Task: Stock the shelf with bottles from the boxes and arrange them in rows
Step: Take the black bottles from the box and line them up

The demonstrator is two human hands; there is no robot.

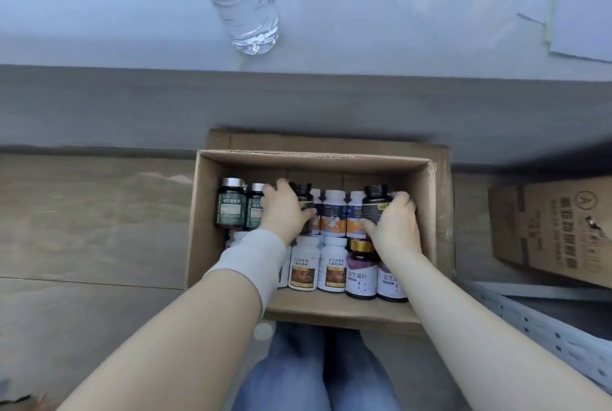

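Two hands are down in the cardboard box, which sits on the floor just ahead of the person's jeans. Closest in the box is a row of bottles: white bottles side by side, then a gold-capped purple-label bottle under the right forearm. Both forearms pass right over this row, so lifting carelessly could drag a wrist or the grey sleeve across those caps and tip them.

Further in, the left hand is curled round a black-capped bottle, fingers wedged between it and the green bottles. The right hand wraps a second dark bottle hard against the box's right wall. The far row is packed tight, with the orange-label bottles touching their neighbours. Pulling either one out at a slant would likely topple what stands beside it. The smooth sides could also slip from a one-handed grip, and the right knuckles may scrape the cardboard.

Beyond the box lies a pale surface, probably the shelf, with a water bottle standing on it above the box's left side. Arriving there with both hands full risks knocking it over, perhaps down into the box. A second box waits well apart on the right.
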